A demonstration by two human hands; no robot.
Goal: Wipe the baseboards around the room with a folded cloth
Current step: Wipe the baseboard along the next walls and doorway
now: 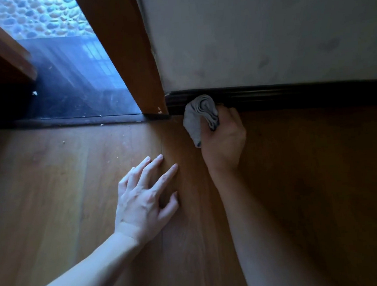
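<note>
My left hand rests flat on the wooden floor, fingers spread straight. My right hand grips the folded grey cloth, pressing it against the dark baseboard at its end beside the wooden door frame.

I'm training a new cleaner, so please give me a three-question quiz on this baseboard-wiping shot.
1. True or false: the left hand grips the cloth.
2. Where does the cloth meet the baseboard? A: at its end beside the wooden door frame. B: at the far right of the picture. C: nowhere, it lies flat on the floor.
3. What does the left hand rest on?

Key
1. False: the right hand grips it.
2. A.
3. The wooden floor, fingers spread.
</note>
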